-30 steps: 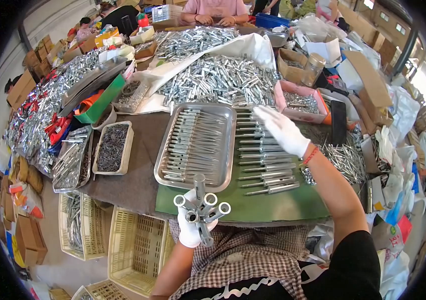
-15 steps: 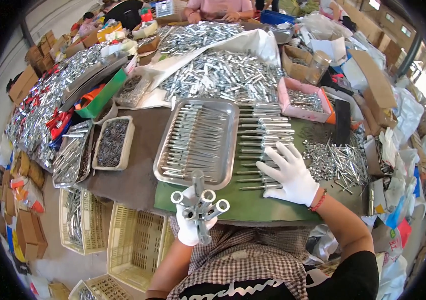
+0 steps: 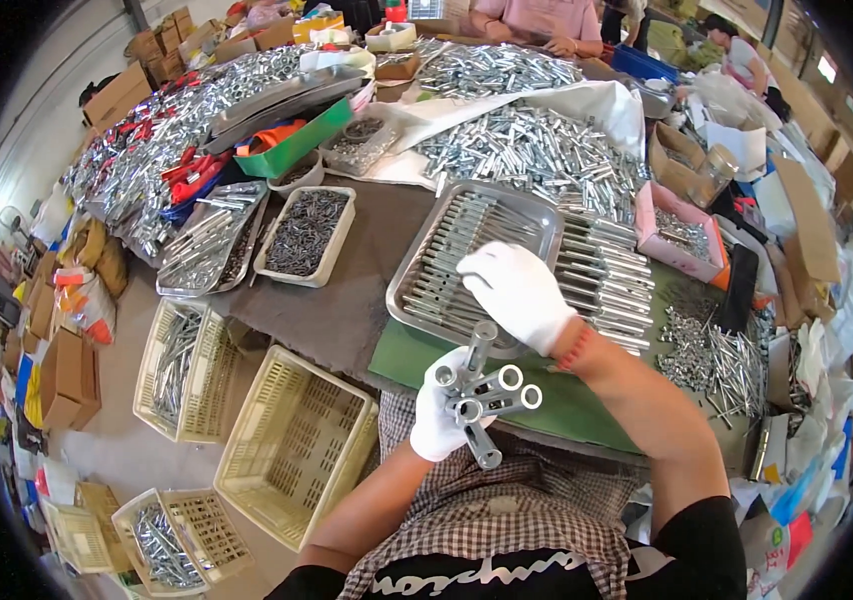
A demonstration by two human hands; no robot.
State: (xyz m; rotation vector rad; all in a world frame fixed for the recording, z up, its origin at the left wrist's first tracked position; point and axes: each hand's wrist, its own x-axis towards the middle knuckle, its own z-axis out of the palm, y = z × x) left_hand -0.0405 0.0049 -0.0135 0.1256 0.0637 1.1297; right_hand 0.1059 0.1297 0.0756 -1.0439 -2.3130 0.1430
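Observation:
My left hand (image 3: 430,424), in a white glove, is wrapped round a bundle of several shiny metal tubes (image 3: 487,392), their open ends facing up near the table's front edge. My right hand (image 3: 517,294), also gloved, hovers over the metal tray (image 3: 410,318) with its fingers bent and drawn together. What its fingertips hold, if anything, is hidden. Inside the tray lie thin metal rods (image 3: 447,262) in rows, partly covered by that hand. Right of the tray, a row of metal sleeves with rods (image 3: 615,272) lies on the green mat (image 3: 417,352).
Loose screws and pins (image 3: 727,365) lie at the right. A pink box (image 3: 682,255) of small parts stands behind them. A cream tub (image 3: 347,225) holds dark screws. Behind is a large heap of metal sleeves (image 3: 537,150). A yellow crate (image 3: 292,440) stands below left. Another person sits across.
My right hand has moved left from the sleeve row to above the tray, its spread fingers now drawn together. The view has turned left; my left hand still grips the tubes.

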